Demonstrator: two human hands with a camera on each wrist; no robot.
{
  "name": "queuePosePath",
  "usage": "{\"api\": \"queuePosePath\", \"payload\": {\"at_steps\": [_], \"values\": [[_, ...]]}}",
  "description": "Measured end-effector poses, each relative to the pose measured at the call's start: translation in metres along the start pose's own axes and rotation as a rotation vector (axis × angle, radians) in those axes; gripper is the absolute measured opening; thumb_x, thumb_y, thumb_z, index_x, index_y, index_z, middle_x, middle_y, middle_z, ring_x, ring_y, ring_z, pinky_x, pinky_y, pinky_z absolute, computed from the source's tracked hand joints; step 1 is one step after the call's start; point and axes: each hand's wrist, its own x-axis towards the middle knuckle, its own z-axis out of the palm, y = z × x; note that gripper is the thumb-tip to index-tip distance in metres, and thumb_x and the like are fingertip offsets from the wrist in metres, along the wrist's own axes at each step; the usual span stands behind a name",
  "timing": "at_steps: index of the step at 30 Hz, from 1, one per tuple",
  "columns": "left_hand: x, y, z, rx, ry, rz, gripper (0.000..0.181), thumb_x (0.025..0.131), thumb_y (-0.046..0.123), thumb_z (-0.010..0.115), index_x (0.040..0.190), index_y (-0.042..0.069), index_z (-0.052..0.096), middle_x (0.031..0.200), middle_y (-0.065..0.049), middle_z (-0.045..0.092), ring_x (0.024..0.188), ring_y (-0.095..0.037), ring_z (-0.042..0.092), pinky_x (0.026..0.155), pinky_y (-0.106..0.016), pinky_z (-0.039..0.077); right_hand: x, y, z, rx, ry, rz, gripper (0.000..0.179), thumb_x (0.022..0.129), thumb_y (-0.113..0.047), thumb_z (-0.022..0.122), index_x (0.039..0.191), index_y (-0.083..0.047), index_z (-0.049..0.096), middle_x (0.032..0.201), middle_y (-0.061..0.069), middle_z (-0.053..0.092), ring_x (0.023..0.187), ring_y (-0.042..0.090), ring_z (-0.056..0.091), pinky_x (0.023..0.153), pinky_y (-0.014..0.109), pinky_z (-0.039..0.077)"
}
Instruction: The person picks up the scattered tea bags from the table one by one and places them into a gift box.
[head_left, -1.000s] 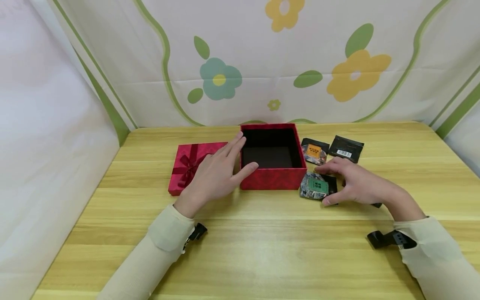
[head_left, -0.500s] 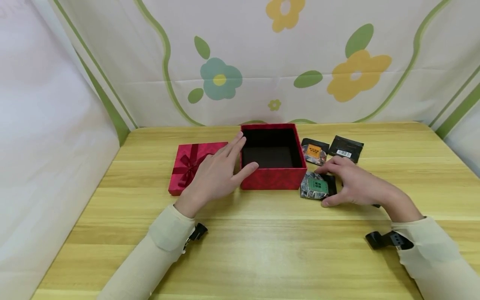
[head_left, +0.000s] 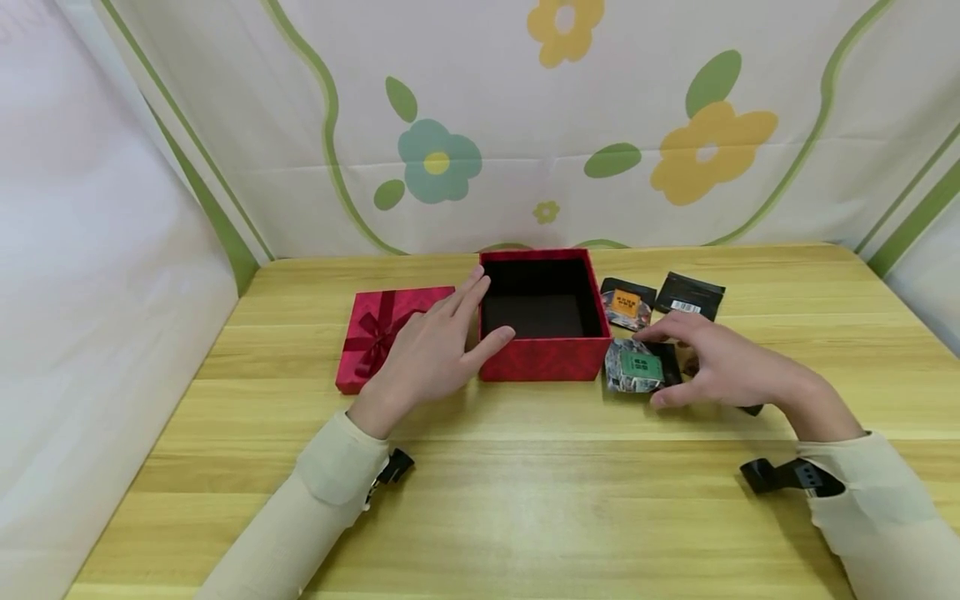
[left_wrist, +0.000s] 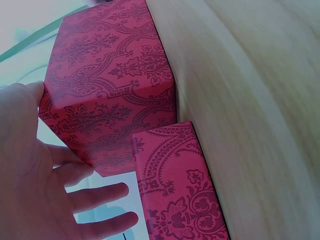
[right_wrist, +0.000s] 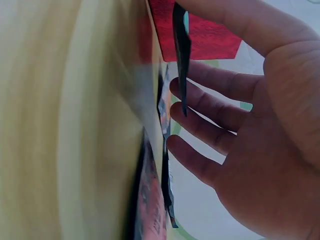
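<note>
My left hand (head_left: 435,346) rests with straight fingers against the left side of an open red patterned gift box (head_left: 546,360), its thumb by the front corner. The box has a black interior. Between the thumb and fingers of my right hand (head_left: 720,362) is a small black pouch with a green label (head_left: 637,368). In the right wrist view this pouch (right_wrist: 181,55) appears edge-on, off the table. Beneath my right hand lies another pouch (right_wrist: 152,210), mostly hidden in the head view.
Left of the box lies its red lid (head_left: 375,329) with a ribbon bow, partly behind my left hand. An orange-labelled pouch (head_left: 627,302) and a black pouch with a barcode (head_left: 686,296) lie right of the box. A floral curtain (head_left: 517,125) hangs behind the table (head_left: 540,508).
My right hand has taken hold of the green-labelled pouch and raised it slightly, shifting a little to the right. The left hand stays against the box.
</note>
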Motion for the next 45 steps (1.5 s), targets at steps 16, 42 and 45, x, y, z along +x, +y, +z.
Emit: {"api": "queuePosePath", "payload": {"at_steps": [16, 42, 45], "values": [[0.0, 0.0, 0.0, -0.011, -0.011, -0.01, 0.086, 0.105, 0.072, 0.038, 0.172, 0.023, 0.016, 0.18, 0.008, 0.013, 0.157, -0.028, 0.042, 0.068, -0.026, 0.047, -0.006, -0.002, -0.017, 0.034, 0.115, 0.062, 0.071, 0.088, -0.038, 0.089, 0.149, -0.02, 0.058, 0.145, 0.009, 0.053, 0.11, 0.027, 0.058, 0.083, 0.029, 0.05], [0.001, 0.001, 0.0, -0.009, -0.005, -0.001, 0.086, 0.105, 0.071, 0.039, 0.172, 0.022, 0.017, 0.18, 0.007, 0.013, 0.155, -0.028, 0.045, 0.057, -0.028, 0.042, 0.011, -0.028, -0.024, 0.165, 0.367, 0.043, 0.065, 0.093, -0.028, 0.083, 0.152, -0.024, 0.057, 0.145, 0.005, 0.052, 0.126, 0.02, 0.045, 0.105, 0.053, 0.035], [0.001, 0.001, 0.0, -0.007, -0.008, -0.006, 0.086, 0.105, 0.071, 0.039, 0.172, 0.023, 0.016, 0.18, 0.008, 0.013, 0.155, -0.028, 0.046, 0.058, -0.028, 0.043, 0.015, -0.033, -0.024, 0.175, 0.381, 0.037, 0.064, 0.093, -0.028, 0.083, 0.152, -0.024, 0.058, 0.142, 0.003, 0.053, 0.125, 0.018, 0.045, 0.104, 0.051, 0.035]]}}
